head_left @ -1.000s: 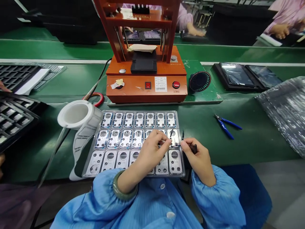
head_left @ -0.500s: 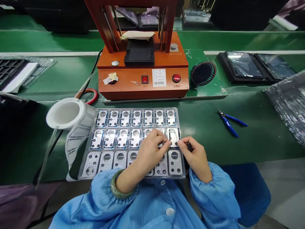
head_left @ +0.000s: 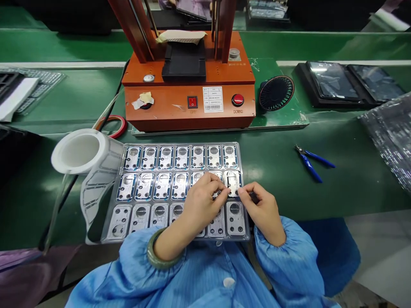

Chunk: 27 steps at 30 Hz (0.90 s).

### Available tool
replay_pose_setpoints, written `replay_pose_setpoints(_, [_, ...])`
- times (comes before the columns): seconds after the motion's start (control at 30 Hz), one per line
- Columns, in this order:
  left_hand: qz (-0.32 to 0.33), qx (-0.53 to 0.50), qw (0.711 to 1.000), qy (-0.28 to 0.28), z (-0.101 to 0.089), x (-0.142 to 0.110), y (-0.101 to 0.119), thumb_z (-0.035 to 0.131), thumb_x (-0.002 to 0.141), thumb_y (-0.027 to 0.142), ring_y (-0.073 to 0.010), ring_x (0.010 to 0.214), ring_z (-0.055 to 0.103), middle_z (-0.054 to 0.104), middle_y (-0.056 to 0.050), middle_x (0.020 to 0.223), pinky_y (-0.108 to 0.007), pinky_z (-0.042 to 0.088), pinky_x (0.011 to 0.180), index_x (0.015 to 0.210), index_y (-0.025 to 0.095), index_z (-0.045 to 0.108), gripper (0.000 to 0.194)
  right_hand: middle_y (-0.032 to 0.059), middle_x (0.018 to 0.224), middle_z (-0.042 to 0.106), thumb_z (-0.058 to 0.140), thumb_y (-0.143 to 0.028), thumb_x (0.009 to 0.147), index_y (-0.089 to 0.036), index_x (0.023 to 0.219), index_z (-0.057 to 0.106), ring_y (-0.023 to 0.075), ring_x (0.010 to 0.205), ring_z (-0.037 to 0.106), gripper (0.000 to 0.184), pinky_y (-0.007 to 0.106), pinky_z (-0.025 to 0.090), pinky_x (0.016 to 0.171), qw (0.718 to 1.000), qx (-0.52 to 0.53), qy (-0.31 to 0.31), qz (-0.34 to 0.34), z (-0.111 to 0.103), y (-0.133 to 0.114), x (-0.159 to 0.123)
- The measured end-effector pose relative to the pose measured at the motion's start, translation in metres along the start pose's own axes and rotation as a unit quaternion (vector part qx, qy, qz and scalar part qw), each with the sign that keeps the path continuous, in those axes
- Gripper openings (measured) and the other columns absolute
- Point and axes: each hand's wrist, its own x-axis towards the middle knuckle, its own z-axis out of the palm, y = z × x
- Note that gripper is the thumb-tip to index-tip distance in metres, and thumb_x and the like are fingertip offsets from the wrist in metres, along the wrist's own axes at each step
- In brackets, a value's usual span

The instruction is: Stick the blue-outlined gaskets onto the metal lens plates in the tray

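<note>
A clear plastic tray (head_left: pixel 124 207) on the bench holds rows of silver metal plates with round holes. My left hand (head_left: pixel 204 197) leans over it, thumb and forefinger closed at the left side of the end plate (head_left: pixel 232 182) in the middle row. A thin black frame-shaped strip (head_left: pixel 239 179) lies along that plate's edges. My right hand (head_left: pixel 263 209) is at the plate's right side, thumb tip against its edge. Its curled fingers hold a short black stick-like thing (head_left: pixel 254 197), mostly hidden in the palm. What the left fingertips pinch is too small to tell.
An orange press (head_left: pixel 189 102) stands behind the tray. A white label roll (head_left: pixel 77 150) and red tape ring (head_left: pixel 118 126) are at left. Blue-handled cutters (head_left: pixel 311 165), a black fan (head_left: pixel 276 93), dark screens (head_left: pixel 334 81) and plastic sheets (head_left: pixel 391 128) lie at right.
The thin black strip, held raised between both hands a second ago, is now down on the end plate. My right hand has moved slightly left. The view has tilted down.
</note>
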Motion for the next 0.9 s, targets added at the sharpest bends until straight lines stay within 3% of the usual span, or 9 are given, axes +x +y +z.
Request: replay_pose_setpoints(0.9, [0.015, 0.002, 1.0, 0.003, 0.0003, -0.0002, 0.001, 0.057, 0.085, 0.019, -0.0166, 0.079, 0.058, 0.06, -0.004, 0.084, -0.03, 0.047, 0.068, 0.076, 0.016, 0.061, 0.011, -0.004, 0.056, 0.056, 0.057, -0.033, 0.083, -0.018, 0.068, 0.058, 0.0109, 0.052, 0.051, 0.021, 0.021, 0.039, 0.051, 0.999, -0.017, 0.029, -0.021, 0.0035, 0.0, -0.0024])
